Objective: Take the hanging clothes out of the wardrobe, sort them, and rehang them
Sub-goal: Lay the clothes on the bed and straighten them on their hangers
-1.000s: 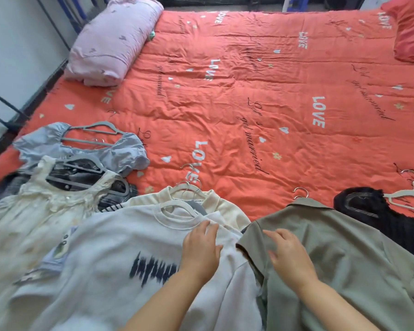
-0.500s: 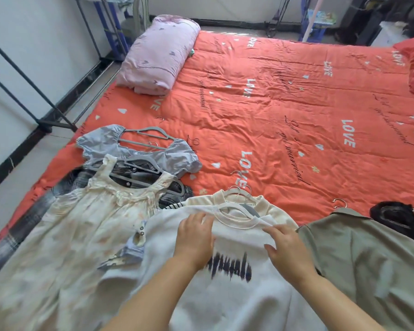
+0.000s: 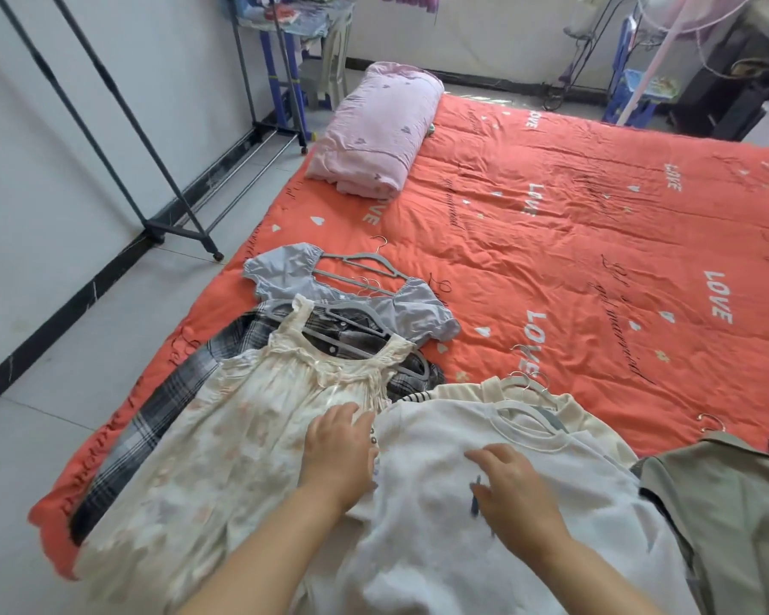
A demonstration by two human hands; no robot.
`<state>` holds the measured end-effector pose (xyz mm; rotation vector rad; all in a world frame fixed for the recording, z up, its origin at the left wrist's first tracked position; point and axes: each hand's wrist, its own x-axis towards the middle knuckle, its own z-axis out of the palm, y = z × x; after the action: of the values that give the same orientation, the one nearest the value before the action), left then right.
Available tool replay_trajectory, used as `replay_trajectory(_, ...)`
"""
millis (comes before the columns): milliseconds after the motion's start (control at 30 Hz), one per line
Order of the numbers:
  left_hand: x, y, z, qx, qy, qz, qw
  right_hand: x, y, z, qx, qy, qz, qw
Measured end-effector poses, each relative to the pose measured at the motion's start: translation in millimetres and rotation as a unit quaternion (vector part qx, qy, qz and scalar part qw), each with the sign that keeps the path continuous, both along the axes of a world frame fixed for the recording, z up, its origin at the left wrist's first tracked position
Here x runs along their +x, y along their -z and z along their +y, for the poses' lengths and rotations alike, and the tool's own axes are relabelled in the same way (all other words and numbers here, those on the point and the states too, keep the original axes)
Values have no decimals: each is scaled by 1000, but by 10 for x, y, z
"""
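Observation:
Several clothes on hangers lie on an orange quilt (image 3: 596,259). A white T-shirt (image 3: 440,539) lies in front of me, overlapping a cream top (image 3: 569,408). My left hand (image 3: 340,450) rests flat where the T-shirt's left edge meets a cream floral dress (image 3: 223,437). My right hand (image 3: 513,490) lies with spread fingers on the T-shirt's chest print. Behind the dress are a plaid shirt (image 3: 169,397) and a pale blue puff-sleeve top (image 3: 294,277) on grey hangers. An olive shirt (image 3: 729,517) lies at the right.
A dark metal clothes rack (image 3: 152,179) stands bare on the tiled floor at the left. A folded pink blanket (image 3: 374,135) sits at the quilt's far corner. Blue stools and a fan stand along the back wall.
My view has swung left. My left hand slid from the T-shirt's collar to its left edge by the floral dress; my right hand moved onto the chest print.

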<state>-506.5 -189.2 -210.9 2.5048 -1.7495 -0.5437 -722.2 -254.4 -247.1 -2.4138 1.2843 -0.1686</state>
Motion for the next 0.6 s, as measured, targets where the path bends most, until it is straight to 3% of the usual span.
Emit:
replay_trajectory(267,179,-137,259,20,-49,-21,998,271,-47,-81,64,-56,33,996)
replay_trajectory(600,314,-352,231,3,-71,-32,997,484,-112,-206,65,-69,13,995)
